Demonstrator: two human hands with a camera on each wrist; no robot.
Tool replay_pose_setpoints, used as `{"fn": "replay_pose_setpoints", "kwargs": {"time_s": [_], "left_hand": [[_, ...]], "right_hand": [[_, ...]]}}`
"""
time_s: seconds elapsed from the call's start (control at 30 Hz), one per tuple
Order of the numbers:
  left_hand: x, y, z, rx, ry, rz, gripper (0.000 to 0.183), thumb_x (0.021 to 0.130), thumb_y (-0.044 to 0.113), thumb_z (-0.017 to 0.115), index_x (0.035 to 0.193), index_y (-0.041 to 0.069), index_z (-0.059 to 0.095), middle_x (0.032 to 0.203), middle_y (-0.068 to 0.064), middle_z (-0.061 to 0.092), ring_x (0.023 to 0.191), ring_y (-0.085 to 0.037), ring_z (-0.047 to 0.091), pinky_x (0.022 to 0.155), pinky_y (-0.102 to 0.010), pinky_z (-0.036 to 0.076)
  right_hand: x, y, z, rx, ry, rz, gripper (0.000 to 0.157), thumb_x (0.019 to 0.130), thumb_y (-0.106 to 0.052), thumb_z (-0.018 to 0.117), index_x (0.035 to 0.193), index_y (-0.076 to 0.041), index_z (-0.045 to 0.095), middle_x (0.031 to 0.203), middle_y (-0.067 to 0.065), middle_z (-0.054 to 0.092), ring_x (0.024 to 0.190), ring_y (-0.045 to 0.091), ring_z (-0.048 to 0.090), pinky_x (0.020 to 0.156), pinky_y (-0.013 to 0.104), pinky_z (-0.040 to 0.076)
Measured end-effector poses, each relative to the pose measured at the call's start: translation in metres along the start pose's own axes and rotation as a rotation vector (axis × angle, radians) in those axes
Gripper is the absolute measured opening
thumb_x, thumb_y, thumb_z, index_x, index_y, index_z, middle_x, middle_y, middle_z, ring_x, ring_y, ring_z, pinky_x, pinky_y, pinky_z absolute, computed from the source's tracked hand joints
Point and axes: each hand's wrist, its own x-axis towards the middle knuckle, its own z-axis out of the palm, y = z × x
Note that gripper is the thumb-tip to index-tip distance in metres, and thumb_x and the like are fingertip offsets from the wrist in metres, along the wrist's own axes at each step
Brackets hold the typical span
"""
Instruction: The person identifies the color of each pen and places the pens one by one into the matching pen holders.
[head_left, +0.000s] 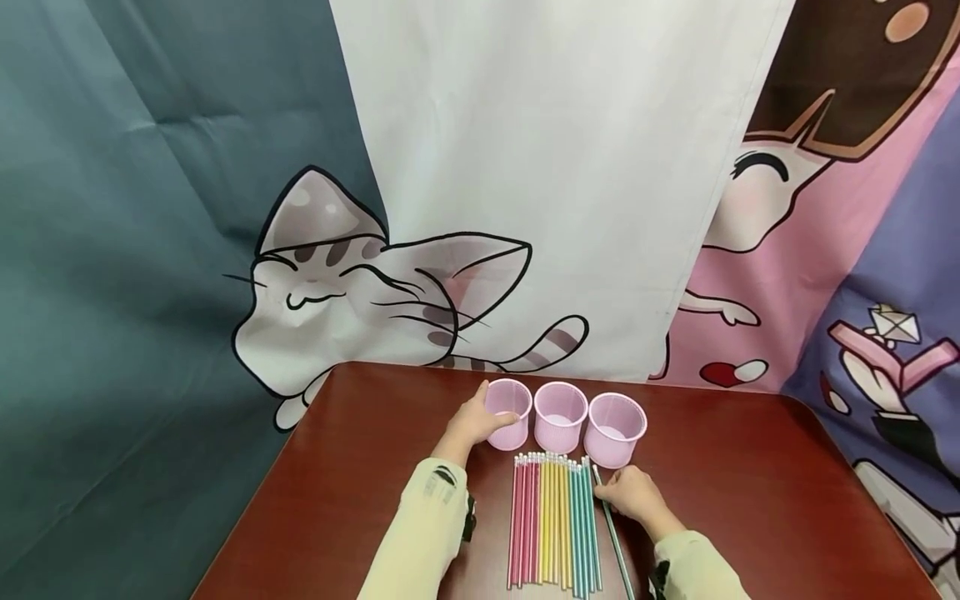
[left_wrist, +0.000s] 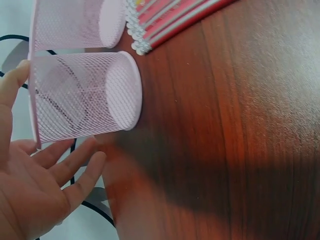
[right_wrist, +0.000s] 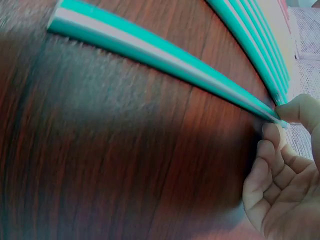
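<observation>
Three pink mesh cups stand in a row: a left cup (head_left: 507, 433), a middle cup (head_left: 558, 433) and a right cup (head_left: 611, 450). My left hand (head_left: 480, 421) holds the left cup near its rim between thumb and forefinger; in the left wrist view the other fingers of the left hand (left_wrist: 40, 185) spread beside the mesh. My right hand (head_left: 633, 493) pinches one green pencil (head_left: 617, 542) near its upper end, apart from the row. Side by side lie red pencils (head_left: 523, 525), yellow pencils (head_left: 555, 525) and green pencils (head_left: 585, 533), their pale ends toward the cups.
Everything sits on a dark red-brown wooden table (head_left: 360, 500). Behind its far edge hangs a curtain (head_left: 562, 167) with a printed cat and cartoon figure. The pencil row lies between my two forearms.
</observation>
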Motion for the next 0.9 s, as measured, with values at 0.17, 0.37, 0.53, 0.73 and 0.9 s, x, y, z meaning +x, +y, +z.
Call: {"fn": "replay_pose_setpoints", "kwargs": {"time_s": [0.17,0.37,0.53,0.73,0.9], "left_hand": [[0.007,0.004,-0.003,-0.053,0.011,0.005,0.102,0.070,0.045,0.076,0.146,0.008,0.020,0.136,-0.022,0.041,0.118,-0.033,0.046,0.094,-0.049,0.039],[0.007,0.005,0.000,-0.055,0.033,0.015,0.102,0.071,0.045,0.076,0.147,0.008,0.020,0.138,-0.023,0.040,0.120,-0.035,0.044,0.096,-0.049,0.037],[0.004,0.002,0.004,-0.069,0.045,-0.018,0.097,0.072,0.043,0.077,0.146,0.009,0.024,0.132,-0.022,0.047,0.115,-0.035,0.049,0.095,-0.048,0.039],[0.004,0.003,0.003,-0.077,0.035,0.002,0.101,0.071,0.046,0.076,0.147,0.007,0.022,0.134,-0.022,0.045,0.117,-0.033,0.047,0.096,-0.047,0.038],[0.003,0.006,0.001,-0.090,0.045,0.020,0.107,0.066,0.048,0.079,0.147,0.007,0.021,0.137,-0.021,0.043,0.119,-0.033,0.046,0.096,-0.047,0.038]], "right_hand": [[0.004,-0.003,-0.005,0.061,-0.003,0.011,0.023,0.068,-0.017,0.066,0.050,-0.011,0.053,0.040,-0.005,0.046,0.040,0.012,0.047,0.041,0.026,0.037],[0.001,-0.003,-0.007,0.142,0.011,0.032,0.012,0.069,-0.014,0.064,0.060,-0.009,0.057,0.049,0.000,0.054,0.041,0.014,0.052,0.038,0.026,0.040],[-0.001,-0.002,-0.009,0.268,0.009,0.022,0.008,0.070,-0.008,0.065,0.065,-0.006,0.059,0.054,-0.001,0.055,0.044,0.015,0.054,0.042,0.026,0.042],[-0.002,-0.003,-0.015,0.393,-0.018,0.015,0.011,0.074,-0.006,0.067,0.080,0.003,0.065,0.060,0.002,0.061,0.046,0.017,0.055,0.043,0.028,0.043],[-0.004,-0.005,-0.022,0.406,-0.064,0.010,0.017,0.076,-0.008,0.067,0.086,0.005,0.066,0.064,0.004,0.065,0.050,0.017,0.059,0.041,0.027,0.041]]}}
